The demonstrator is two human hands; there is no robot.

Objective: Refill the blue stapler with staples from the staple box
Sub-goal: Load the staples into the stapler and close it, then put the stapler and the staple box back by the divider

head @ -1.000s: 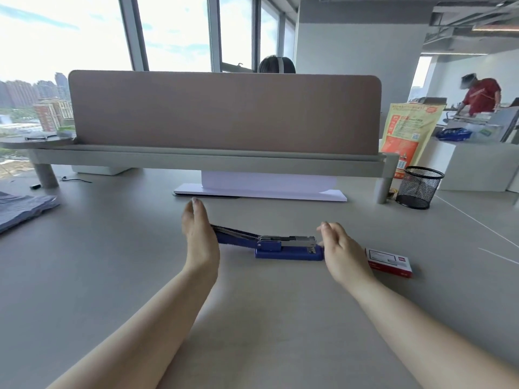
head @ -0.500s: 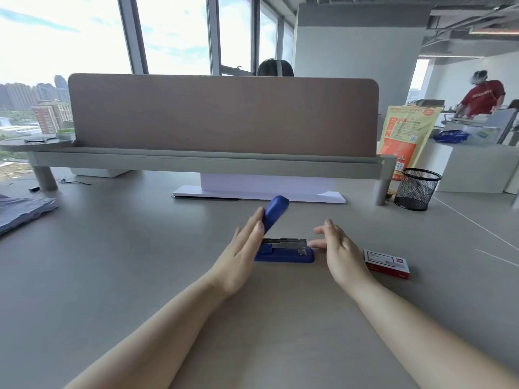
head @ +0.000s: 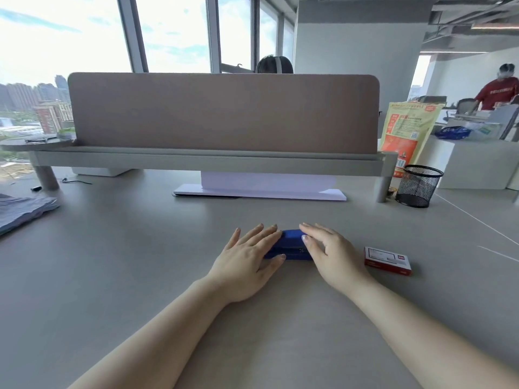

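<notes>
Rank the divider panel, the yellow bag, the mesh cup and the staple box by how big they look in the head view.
1. divider panel, by far the largest
2. yellow bag
3. mesh cup
4. staple box

The cup and the box look nearly alike; the box lies nearer the camera, so their order is unsure.

Open-plan office: grey desk (head: 112, 276) with divider panel (head: 222, 113); mesh pen cup (head: 418, 186); tall windows (head: 174, 32) over city towers.
</notes>
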